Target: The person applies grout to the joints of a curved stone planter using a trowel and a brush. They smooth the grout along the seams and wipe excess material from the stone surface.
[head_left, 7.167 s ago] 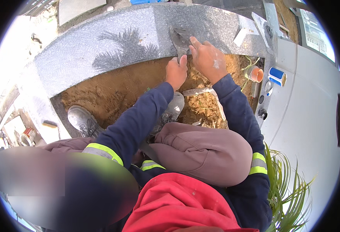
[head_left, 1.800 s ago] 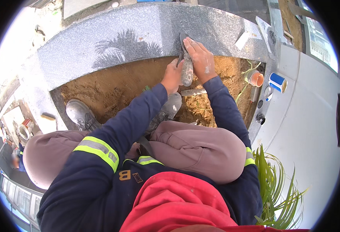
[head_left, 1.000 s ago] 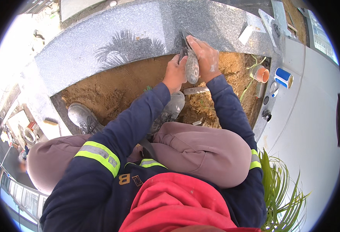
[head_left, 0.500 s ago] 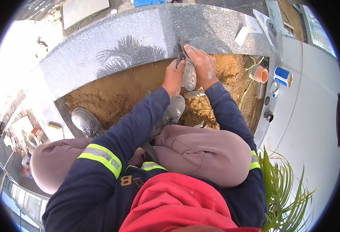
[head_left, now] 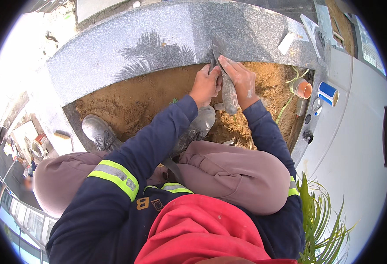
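My left hand (head_left: 206,86) is closed on a dark tool (head_left: 213,65), its shape mostly hidden by my fingers. My right hand (head_left: 242,79), to its right, grips a grey, dust-coated trowel (head_left: 230,99), fingers pressed along the upper part, its worn handle pointing down toward me. Dark blade metal shows just beyond both hands against the speckled grey stone ledge (head_left: 154,22), which carries a palm-leaf shadow. Below the hands lies brown soil (head_left: 127,101) inside the stone border, with my grey shoes (head_left: 97,132) on it.
An orange pipe (head_left: 303,89), a blue-and-white can (head_left: 328,93) and thin green strips (head_left: 281,110) are on the right, along with palm fronds (head_left: 316,220). A white piece (head_left: 286,43) lies on the ledge. A brush (head_left: 62,135), bucket (head_left: 38,145) and blurred person (head_left: 28,180) are at left.
Both hands and the tools have shifted slightly right. Compared with the earliest frame, the trowel now stands angled, its handle showing between my hands and pointing down toward me.
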Demonstrator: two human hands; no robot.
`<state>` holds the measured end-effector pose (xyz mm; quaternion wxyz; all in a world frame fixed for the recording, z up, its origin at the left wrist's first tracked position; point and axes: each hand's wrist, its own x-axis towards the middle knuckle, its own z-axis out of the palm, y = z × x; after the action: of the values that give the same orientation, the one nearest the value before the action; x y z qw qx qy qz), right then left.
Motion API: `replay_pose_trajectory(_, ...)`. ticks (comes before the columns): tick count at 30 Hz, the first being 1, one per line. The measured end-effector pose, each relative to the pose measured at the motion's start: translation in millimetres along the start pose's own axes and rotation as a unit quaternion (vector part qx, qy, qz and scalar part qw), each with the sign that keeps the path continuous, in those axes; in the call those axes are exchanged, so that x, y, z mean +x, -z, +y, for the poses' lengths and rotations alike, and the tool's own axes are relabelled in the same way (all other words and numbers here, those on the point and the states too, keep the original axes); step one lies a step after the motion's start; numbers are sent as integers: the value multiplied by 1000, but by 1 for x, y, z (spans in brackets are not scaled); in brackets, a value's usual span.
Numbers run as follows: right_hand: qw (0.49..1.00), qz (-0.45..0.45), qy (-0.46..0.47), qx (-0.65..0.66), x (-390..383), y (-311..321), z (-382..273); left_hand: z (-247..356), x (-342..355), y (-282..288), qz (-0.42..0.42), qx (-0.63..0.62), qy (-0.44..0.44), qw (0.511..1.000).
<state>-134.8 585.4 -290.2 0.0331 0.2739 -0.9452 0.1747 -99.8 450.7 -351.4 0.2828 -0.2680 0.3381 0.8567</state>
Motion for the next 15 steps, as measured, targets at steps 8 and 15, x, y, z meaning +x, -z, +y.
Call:
replay_pose_trajectory(8, 1000, -16, -9, -8, 1, 3, 2, 19, -4, -2, -17, 34, 34, 999)
replay_pose_trajectory(15, 999, -28, 12, -29, 1, 1, -5, 5, 0, 3, -13, 15, -5, 1000)
